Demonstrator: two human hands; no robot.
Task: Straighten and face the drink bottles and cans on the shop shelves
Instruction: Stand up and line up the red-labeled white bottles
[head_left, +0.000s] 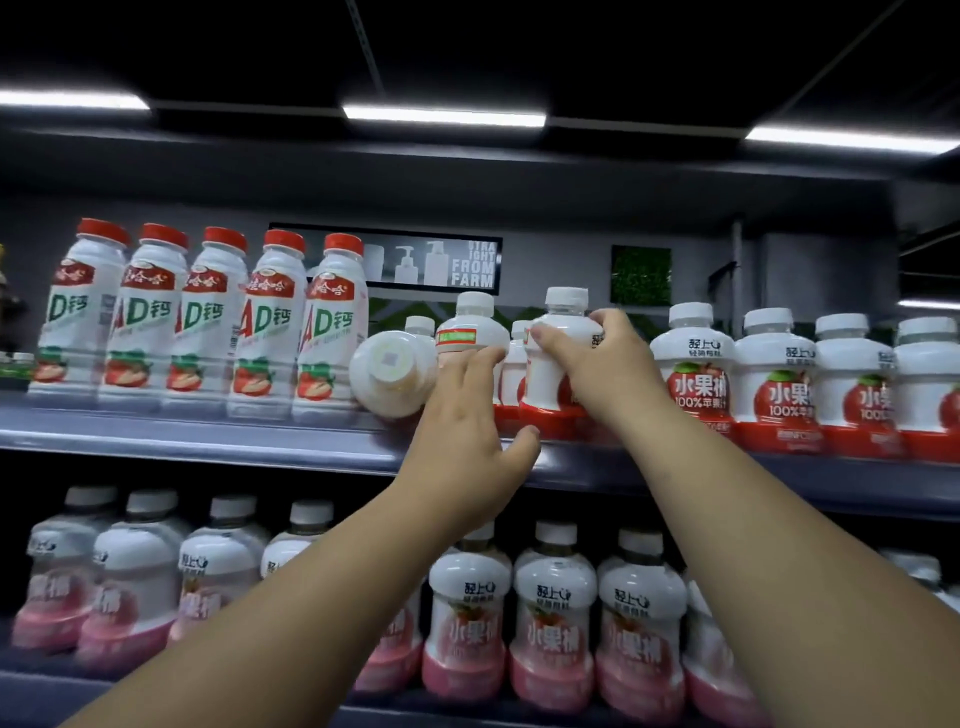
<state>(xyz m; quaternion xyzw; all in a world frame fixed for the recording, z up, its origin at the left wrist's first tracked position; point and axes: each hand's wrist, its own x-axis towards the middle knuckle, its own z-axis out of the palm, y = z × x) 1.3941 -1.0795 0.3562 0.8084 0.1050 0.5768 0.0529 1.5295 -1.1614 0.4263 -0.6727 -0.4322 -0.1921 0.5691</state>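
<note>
- Two bare arms reach up to the upper shelf (208, 441) of a shop drinks display.
- The right hand (597, 358) wraps around an upright white bottle (550, 358) with a white cap, thumb on its left side, fingers curled over its shoulder. The bottle stands at the shelf's front edge, its label turned away.
- The left hand (467, 431) is spread, fingertips touching a second white bottle (470, 332) just left of the first; its barcode side faces out.
- Left of that hand, a tipped bottle (392, 371) lies on its side, its round base facing the viewer.
- Further left stand five red-capped bottles (208, 322) in a neat row.
- To the right, apple-label bottles (774, 384) face forward.
- On the lower shelf (519, 714), pink-based bottles (550, 623) stand in rows.
</note>
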